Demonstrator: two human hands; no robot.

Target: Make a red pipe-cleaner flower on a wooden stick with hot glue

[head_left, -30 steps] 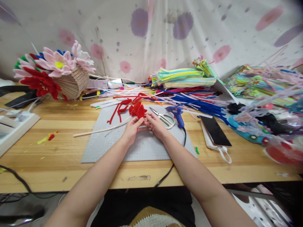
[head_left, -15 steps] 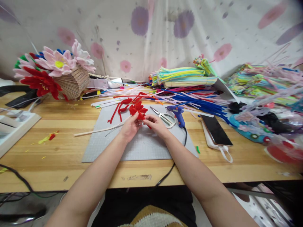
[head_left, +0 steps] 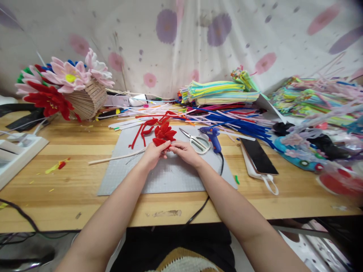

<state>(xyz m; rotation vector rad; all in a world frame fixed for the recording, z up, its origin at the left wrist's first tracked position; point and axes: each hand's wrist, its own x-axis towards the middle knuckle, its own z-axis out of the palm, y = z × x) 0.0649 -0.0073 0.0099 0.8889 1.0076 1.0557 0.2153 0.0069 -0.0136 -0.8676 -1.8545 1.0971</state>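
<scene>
Over the grey cutting mat [head_left: 176, 181], my left hand [head_left: 154, 154] pinches a red fuzzy petal piece [head_left: 160, 142]. My right hand [head_left: 185, 152] meets it from the right, its fingertips closed on the same piece's right end. Just beyond the fingers lies a red fuzzy flower [head_left: 165, 131]. Other red petals and stems [head_left: 146, 130] are to its left. Scissors [head_left: 197, 140] with pale handles lie right of the flower, beside a blue glue gun [head_left: 212, 136]. A pale stick [head_left: 113, 158] reaches left from near my left hand.
A basket of fuzzy flowers [head_left: 89, 99] stands at the back left, a power strip [head_left: 19, 156] at the left edge. Colourful pipe cleaners [head_left: 221, 90] are heaped along the back. A phone [head_left: 259, 156] lies at the right. The glue gun's black cord [head_left: 202, 206] crosses the front edge.
The red piece between my fingers now shows as a separate petal in front of the flower. My hands have shifted slightly, with the fingertips lower and nearer me.
</scene>
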